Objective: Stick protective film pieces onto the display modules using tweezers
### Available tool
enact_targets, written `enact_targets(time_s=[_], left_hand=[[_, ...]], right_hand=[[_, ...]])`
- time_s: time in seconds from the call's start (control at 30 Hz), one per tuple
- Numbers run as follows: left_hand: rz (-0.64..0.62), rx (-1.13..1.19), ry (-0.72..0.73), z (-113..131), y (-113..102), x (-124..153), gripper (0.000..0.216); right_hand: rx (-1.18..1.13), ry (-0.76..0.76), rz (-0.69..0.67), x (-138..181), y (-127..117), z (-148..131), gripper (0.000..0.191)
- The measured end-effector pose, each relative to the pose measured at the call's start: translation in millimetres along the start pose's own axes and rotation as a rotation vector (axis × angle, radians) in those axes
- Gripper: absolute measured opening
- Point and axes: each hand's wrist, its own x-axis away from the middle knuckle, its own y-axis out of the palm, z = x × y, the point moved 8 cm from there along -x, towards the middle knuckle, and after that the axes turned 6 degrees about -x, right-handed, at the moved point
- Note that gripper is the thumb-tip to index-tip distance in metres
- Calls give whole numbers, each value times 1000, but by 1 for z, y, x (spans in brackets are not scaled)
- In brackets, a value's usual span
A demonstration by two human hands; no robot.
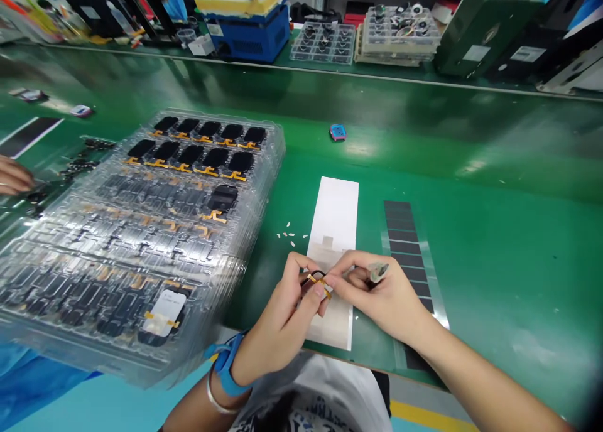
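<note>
My left hand (pixel 288 313) and my right hand (pixel 377 294) meet over the near edge of the green bench. Together they pinch a small black part with an orange flex strip (pixel 318 282). The fingers of both hands are closed on it. My right hand also carries a small grey piece (pixel 378 270) near the thumb. Under the hands lies a white paper strip (pixel 335 221). To its right lies a strip of dark rectangular stickers (pixel 405 243). A stack of clear plastic trays (pixel 141 243) with black screen parts stands to the left.
Another person's hand (pixel 13 176) reaches in at the far left edge. A small pink and blue device (pixel 337 132) lies on the green conveyor mat (pixel 494 187). A blue machine (pixel 249 27) and more trays (pixel 325 43) line the back. Tiny white bits (pixel 289 232) lie by the paper.
</note>
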Motion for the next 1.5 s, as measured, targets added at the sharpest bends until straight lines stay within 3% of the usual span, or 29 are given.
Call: enact_targets(time_s=[0.47,0.83,1.03,1.2,1.5], left_hand=[[-37,2,3,1,2,-1,19],[-1,-44,13,1,-1,-3,17],[5,-446,132,16,1,-2,8],[-34,-828,285,30,14,-7,11],[16,-1115,401,34,21,-14,11]], right_hand=[[22,52,-10,-1,-1,4,20],[57,-118,16,-3,-7,-11,22],[34,-406,303,0,-51,-32,41],[32,-232,370,-16,-58,-4,36],[-158,-166,407,-25,-53,11,38]])
